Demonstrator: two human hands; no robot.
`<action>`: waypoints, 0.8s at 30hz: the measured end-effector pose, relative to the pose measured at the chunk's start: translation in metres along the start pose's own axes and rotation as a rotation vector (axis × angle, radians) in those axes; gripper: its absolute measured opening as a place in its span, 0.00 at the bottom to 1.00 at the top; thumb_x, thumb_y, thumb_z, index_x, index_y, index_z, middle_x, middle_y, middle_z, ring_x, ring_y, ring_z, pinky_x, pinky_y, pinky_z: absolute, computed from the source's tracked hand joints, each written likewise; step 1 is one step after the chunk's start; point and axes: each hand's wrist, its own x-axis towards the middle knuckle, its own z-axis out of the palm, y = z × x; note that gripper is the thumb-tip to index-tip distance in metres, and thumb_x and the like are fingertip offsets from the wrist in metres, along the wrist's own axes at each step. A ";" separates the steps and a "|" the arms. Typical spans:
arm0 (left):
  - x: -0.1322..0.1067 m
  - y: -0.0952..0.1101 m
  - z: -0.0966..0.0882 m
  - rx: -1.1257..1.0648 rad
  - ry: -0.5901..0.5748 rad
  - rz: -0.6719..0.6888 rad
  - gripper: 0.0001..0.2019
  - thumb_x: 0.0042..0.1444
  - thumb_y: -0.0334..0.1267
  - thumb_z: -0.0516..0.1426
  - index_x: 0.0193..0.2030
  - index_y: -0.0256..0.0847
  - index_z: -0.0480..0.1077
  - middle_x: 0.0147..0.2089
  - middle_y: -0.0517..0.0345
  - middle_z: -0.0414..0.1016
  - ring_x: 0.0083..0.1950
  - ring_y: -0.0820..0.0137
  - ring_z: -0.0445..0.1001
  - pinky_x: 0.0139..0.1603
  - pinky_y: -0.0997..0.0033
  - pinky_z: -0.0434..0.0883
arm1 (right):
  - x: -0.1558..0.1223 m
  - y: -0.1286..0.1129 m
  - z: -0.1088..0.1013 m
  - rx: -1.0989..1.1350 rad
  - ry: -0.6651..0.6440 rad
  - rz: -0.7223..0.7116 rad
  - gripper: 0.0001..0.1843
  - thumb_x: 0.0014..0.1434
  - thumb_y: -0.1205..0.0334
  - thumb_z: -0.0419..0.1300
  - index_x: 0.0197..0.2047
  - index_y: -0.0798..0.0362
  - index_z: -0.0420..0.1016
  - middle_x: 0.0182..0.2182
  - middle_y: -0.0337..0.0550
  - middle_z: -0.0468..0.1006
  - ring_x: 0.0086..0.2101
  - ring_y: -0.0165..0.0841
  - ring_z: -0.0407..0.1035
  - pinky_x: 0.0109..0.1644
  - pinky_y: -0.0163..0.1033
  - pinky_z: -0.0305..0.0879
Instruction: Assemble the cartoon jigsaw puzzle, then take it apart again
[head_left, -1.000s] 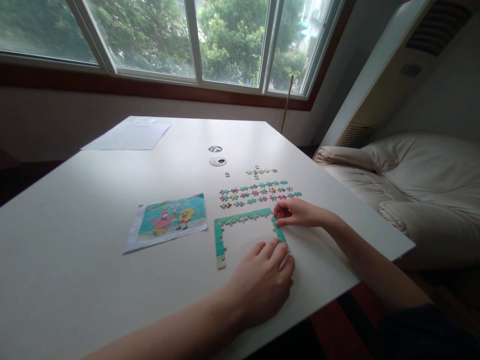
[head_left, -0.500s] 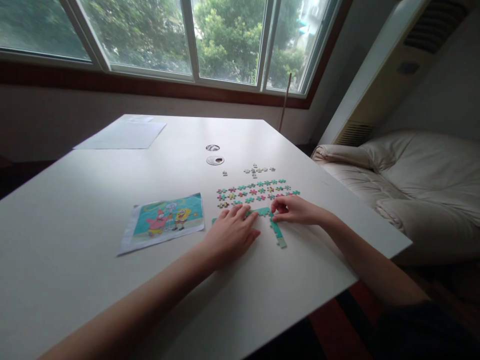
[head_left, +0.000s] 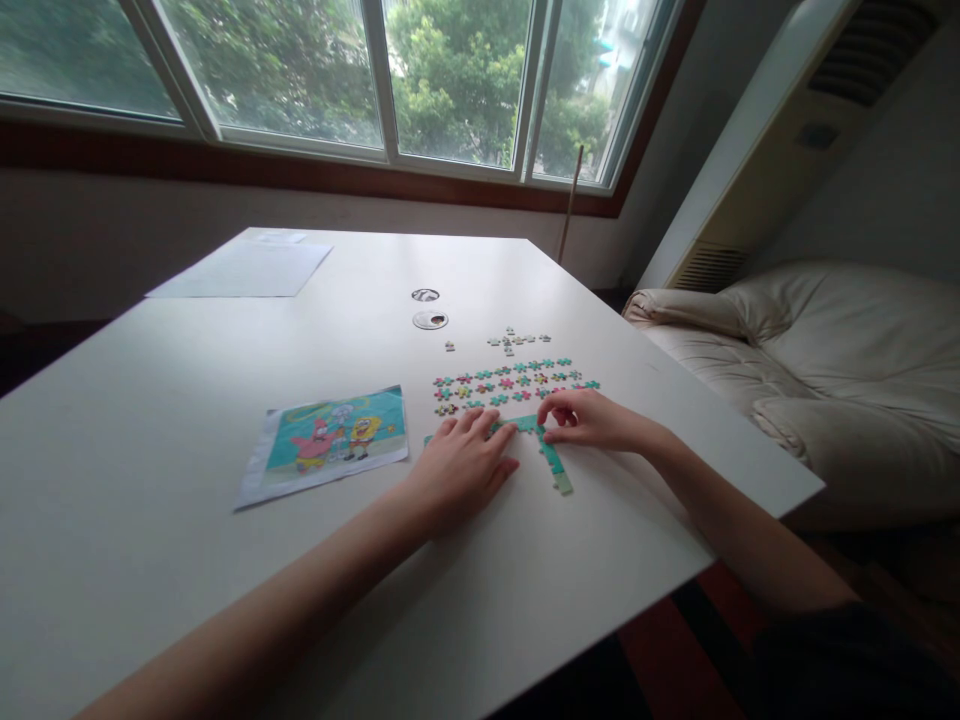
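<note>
Two strips of joined teal jigsaw pieces [head_left: 553, 461] meet at a corner on the white table. My left hand [head_left: 463, 462] lies flat over the top strip with its fingers spread, covering much of it. At the corner, my right hand [head_left: 576, 418] is closed, with thumb and index finger pinched on a jigsaw piece that they mostly hide. Rows of loose jigsaw pieces [head_left: 507, 383] in teal, pink and yellow lie just beyond both hands. To the left of my left hand is a picture sheet [head_left: 337, 437] with cartoon figures.
Further back lie a small group of greyish jigsaw pieces [head_left: 517, 341] and two round discs [head_left: 430, 320]. White paper [head_left: 244, 270] rests at the table's far left. A cream sofa [head_left: 825, 350] stands beyond the right edge, and a window [head_left: 457, 80] faces the table.
My right hand has shifted very slightly left at the corner of the strips, its fingers still pinched. My left hand stays almost where it was.
</note>
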 end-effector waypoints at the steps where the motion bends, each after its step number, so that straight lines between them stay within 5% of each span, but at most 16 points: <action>1: 0.000 0.000 0.000 0.001 -0.002 -0.001 0.19 0.63 0.44 0.48 0.59 0.42 0.61 0.60 0.47 0.62 0.60 0.55 0.60 0.56 0.53 0.63 | 0.000 0.000 0.000 -0.014 0.002 -0.015 0.10 0.53 0.59 0.62 0.37 0.54 0.74 0.25 0.35 0.67 0.26 0.26 0.61 0.30 0.31 0.55; 16: 0.000 0.000 0.001 0.023 -0.019 0.001 0.20 0.63 0.46 0.47 0.60 0.42 0.60 0.61 0.47 0.62 0.61 0.54 0.60 0.56 0.53 0.63 | -0.002 0.000 0.000 -0.097 0.031 -0.101 0.08 0.55 0.60 0.60 0.37 0.54 0.77 0.27 0.40 0.71 0.26 0.27 0.64 0.33 0.32 0.58; 24: -0.013 -0.025 -0.025 0.047 -0.039 -0.015 0.20 0.63 0.45 0.48 0.59 0.40 0.61 0.61 0.46 0.63 0.62 0.52 0.59 0.56 0.49 0.62 | -0.008 0.002 -0.013 -0.038 -0.026 -0.105 0.19 0.55 0.54 0.61 0.47 0.53 0.73 0.37 0.45 0.71 0.34 0.31 0.64 0.38 0.35 0.62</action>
